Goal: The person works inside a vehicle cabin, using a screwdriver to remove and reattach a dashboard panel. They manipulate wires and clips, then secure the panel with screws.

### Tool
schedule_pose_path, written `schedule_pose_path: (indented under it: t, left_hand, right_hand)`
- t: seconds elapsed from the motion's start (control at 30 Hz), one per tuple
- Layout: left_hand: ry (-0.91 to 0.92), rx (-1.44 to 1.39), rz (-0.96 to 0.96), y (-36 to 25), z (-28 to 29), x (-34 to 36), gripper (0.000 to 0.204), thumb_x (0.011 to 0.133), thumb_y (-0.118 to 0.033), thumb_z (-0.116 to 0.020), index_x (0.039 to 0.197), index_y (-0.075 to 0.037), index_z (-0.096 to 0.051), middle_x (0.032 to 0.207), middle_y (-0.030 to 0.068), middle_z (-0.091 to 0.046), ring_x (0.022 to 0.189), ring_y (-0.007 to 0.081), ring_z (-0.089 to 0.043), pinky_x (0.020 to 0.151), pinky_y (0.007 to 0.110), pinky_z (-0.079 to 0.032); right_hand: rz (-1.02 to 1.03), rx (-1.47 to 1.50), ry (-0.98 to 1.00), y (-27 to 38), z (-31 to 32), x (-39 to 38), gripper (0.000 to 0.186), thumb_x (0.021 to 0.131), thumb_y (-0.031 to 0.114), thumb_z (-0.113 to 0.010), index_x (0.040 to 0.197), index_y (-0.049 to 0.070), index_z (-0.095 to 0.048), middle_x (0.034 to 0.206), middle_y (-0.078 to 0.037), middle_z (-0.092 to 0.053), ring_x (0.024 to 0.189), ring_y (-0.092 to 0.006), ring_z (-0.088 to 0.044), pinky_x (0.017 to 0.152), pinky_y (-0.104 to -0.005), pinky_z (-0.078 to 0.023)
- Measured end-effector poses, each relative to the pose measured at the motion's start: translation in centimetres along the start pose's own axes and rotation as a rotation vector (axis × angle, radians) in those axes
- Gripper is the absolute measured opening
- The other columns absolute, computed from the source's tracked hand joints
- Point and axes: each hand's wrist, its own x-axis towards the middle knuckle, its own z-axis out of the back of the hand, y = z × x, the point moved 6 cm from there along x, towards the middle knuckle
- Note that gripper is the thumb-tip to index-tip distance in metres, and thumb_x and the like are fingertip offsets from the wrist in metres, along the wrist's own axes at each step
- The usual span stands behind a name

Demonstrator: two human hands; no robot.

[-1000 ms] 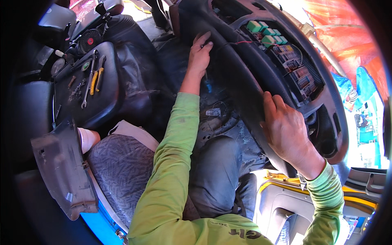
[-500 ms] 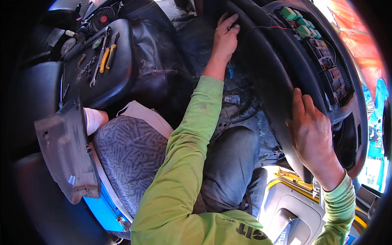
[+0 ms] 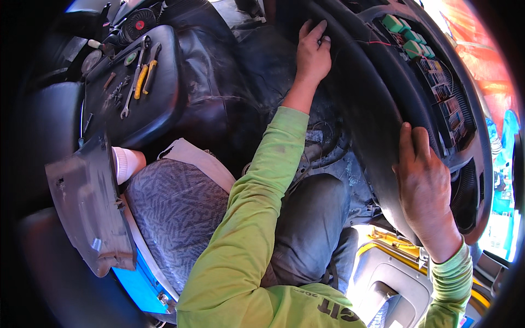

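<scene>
A long black dashboard panel (image 3: pixel 358 104) runs along the right of the cab, curving toward me at its near end. My left hand (image 3: pixel 315 56) is on its far part, fingers bent over the edge. At the near end my right hand (image 3: pixel 424 180) grips the panel, fingers on top and thumb mostly hidden. Beyond the panel, an open bay shows a fuse box (image 3: pixel 443 93) and several green relays (image 3: pixel 411 41). A thin red wire (image 3: pixel 380 42) stretches out beside the relays.
On the black seat pad (image 3: pixel 164 98) at left lie pliers (image 3: pixel 149 76), a wrench (image 3: pixel 127 106) and loose bolts (image 3: pixel 117 95). A dark trim piece (image 3: pixel 90 208) leans by the patterned seat (image 3: pixel 175 213). The door (image 3: pixel 402 279) is at lower right; a small fan (image 3: pixel 139 25) sits far left.
Both hands and the dashboard panel have shifted slightly to the right, toward the fuse box bay. A blue-handled tool below my left hand is out of sight now.
</scene>
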Motion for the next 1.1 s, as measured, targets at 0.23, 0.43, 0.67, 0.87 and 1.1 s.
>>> schedule_pose_path:
  t: [0.23, 0.43, 0.67, 0.87, 1.1]
  left_hand:
    - [0.021, -0.175, 0.035, 0.4, -0.3, -0.7, 0.040, 0.101, -0.007, -0.060, 0.140, -0.005, -0.064, 0.163, 0.0232, -0.039, 0.145, 0.0382, -0.049, 0.116, 0.039, -0.044]
    - [0.028, -0.211, 0.056, 0.4, -0.3, -0.8, 0.042, 0.100, -0.007, -0.062, 0.142, -0.003, -0.063, 0.165, 0.0216, -0.037, 0.146, 0.0359, -0.048, 0.117, 0.038, -0.043]
    - [0.049, -0.188, 0.041, 0.3, -0.2, -0.3, 0.044, 0.097, -0.002, -0.061, 0.142, -0.003, -0.063, 0.163, 0.0231, -0.041, 0.146, 0.0382, -0.048, 0.120, 0.039, -0.040]
    - [-0.078, -0.067, -0.080, -0.6, 0.0, -0.2, 0.042, 0.092, 0.007, -0.059, 0.133, -0.001, -0.068, 0.153, 0.0260, -0.049, 0.140, 0.0425, -0.052, 0.116, 0.042, -0.045]
    - [-0.169, 0.112, -0.118, -0.1, 0.0, -0.6, 0.044, 0.086, 0.010, -0.062, 0.126, -0.006, -0.074, 0.113, 0.0190, -0.057, 0.101, 0.0344, -0.065, 0.096, 0.040, -0.054]
  right_hand:
    - [0.080, -0.070, -0.071, 1.9, -1.7, -0.7, 0.059, 0.081, 0.003, -0.066, 0.137, -0.012, -0.058, 0.110, -0.014, -0.056, 0.082, -0.0196, -0.066, 0.070, -0.0310, -0.059]
    - [0.068, -0.078, -0.059, 1.3, -1.7, -0.8, 0.058, 0.079, 0.001, -0.066, 0.136, -0.006, -0.061, 0.114, -0.015, -0.056, 0.081, -0.0213, -0.068, 0.069, -0.0318, -0.059]
    - [0.051, 0.021, -0.074, 0.7, -0.6, -0.6, 0.055, 0.080, -0.002, -0.065, 0.135, -0.006, -0.061, 0.115, -0.016, -0.055, 0.081, -0.0261, -0.069, 0.066, -0.0367, -0.058]
    - [0.026, 0.141, -0.140, 0.1, 0.9, -0.4, 0.054, 0.078, -0.008, -0.066, 0.132, -0.009, -0.061, 0.116, -0.019, -0.055, 0.083, -0.0306, -0.071, 0.068, -0.0390, -0.058]
    - [0.035, 0.148, -0.109, 0.0, 1.0, -0.5, 0.057, 0.076, -0.005, -0.068, 0.132, -0.010, -0.061, 0.118, -0.020, -0.056, 0.083, -0.0301, -0.070, 0.071, -0.0392, -0.059]
